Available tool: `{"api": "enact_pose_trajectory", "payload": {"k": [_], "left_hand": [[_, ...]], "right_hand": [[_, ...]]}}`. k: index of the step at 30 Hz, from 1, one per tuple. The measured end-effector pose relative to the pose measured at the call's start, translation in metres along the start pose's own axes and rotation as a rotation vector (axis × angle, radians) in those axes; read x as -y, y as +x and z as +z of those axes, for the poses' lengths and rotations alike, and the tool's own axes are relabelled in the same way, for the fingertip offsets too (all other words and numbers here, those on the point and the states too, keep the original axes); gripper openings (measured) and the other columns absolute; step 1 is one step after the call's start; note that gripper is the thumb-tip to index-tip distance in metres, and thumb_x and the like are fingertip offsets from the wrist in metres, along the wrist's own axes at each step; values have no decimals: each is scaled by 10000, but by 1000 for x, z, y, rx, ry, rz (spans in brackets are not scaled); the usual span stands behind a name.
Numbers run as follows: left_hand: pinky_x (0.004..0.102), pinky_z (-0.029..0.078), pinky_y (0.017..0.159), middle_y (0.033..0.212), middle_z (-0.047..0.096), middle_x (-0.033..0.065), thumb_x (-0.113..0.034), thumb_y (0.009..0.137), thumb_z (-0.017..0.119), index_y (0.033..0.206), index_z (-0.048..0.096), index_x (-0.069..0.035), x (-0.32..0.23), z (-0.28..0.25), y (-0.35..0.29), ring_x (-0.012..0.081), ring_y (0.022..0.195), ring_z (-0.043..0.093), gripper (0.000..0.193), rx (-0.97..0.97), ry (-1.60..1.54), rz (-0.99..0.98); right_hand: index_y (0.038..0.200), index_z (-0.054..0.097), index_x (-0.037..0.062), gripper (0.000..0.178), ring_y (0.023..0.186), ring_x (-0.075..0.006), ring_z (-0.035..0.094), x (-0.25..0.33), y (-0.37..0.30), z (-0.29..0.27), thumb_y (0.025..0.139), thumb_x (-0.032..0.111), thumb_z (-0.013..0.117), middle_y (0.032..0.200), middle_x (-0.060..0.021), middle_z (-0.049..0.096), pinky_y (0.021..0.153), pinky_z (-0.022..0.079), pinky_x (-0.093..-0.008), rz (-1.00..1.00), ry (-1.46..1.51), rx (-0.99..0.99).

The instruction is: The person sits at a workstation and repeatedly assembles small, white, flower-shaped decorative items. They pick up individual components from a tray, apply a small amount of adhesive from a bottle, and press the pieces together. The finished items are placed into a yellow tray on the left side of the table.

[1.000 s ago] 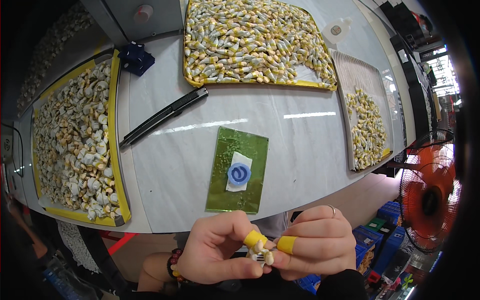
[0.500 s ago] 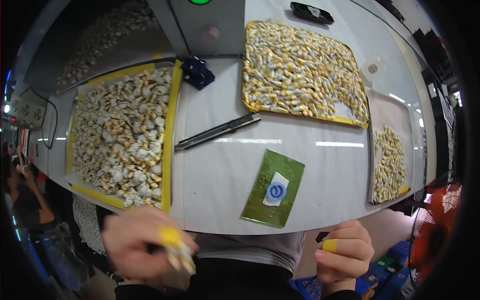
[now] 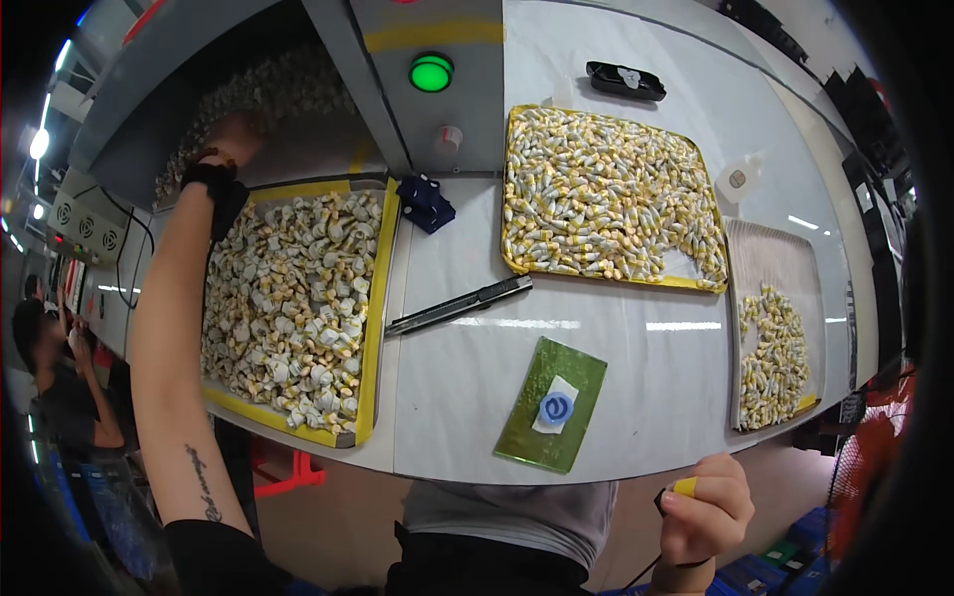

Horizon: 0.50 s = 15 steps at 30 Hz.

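Note:
My left arm stretches over the left tray (image 3: pixel 369 328), and my left hand (image 3: pixel 237 141) is down in the dark mirror-like recess behind it, beside a heap of small pale pieces (image 3: pixel 263 94). Its fingers are dim and blurred there. Crumpled white-and-tan pieces (image 3: pixel 288 298) fill that yellow-edged tray. My right hand (image 3: pixel 708 507) is curled off the table's front edge at the right, with yellow tape on one finger. It closes on a small black object (image 3: pixel 660 502) mostly hidden by the fingers. Nearest on the table lies a green plate (image 3: pixel 527 427) carrying a round blue piece (image 3: pixel 556 406).
A yellow-rimmed tray (image 3: pixel 616 283) of small white-and-yellow pieces stands at the back, with a partly filled tray (image 3: pixel 780 253) to its right. A black box cutter (image 3: pixel 462 304), dark blue cloth (image 3: pixel 425 204), black case (image 3: pixel 626 81) and lit green button (image 3: pixel 431 73) are around. Another person (image 3: pixel 75 377) is far left.
My left hand, holding several small pieces near the front of the left tray, has moved far forward into the recess. My right hand stays curled. The whole view has shifted.

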<state>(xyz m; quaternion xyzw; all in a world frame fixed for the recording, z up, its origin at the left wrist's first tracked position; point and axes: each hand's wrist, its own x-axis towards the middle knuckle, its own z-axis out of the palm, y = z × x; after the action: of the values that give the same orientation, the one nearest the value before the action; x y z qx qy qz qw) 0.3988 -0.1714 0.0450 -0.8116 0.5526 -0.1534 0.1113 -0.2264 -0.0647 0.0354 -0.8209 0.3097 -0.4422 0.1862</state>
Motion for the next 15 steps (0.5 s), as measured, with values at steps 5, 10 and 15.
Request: {"api": "enact_pose_trajectory", "payload": {"k": [5, 10, 15], "left_hand": [[405, 391, 978, 1236, 544, 172, -401, 859, 516, 1198, 586, -113, -6, 30, 79, 311, 1151, 506, 450, 429, 188, -34], [409, 364, 1010, 1354, 441, 151, -399, 884, 478, 1319, 460, -137, 20, 67, 95, 300, 1221, 448, 509, 123, 126, -23], [404, 344, 1028, 1434, 344, 130, -370, 894, 458, 1416, 297, -161, 6, 68, 98, 292, 1263, 407, 584, 145, 144, -124]], "right_hand": [[742, 645, 51, 149, 582, -202, 476, -3, -12, -13, 611, 36, 576, 683, -64, 542, 533, 371, -306, 40, -69, 10], [731, 635, 17, 155, 599, -216, 482, -2, -19, -22, 592, 42, 572, 682, -80, 534, 541, 371, -312, 81, -107, 8], [721, 628, 8, 154, 606, -219, 487, 1, -18, -27, 584, 45, 570, 683, -83, 527, 551, 377, -320, 86, -147, 14]]}}
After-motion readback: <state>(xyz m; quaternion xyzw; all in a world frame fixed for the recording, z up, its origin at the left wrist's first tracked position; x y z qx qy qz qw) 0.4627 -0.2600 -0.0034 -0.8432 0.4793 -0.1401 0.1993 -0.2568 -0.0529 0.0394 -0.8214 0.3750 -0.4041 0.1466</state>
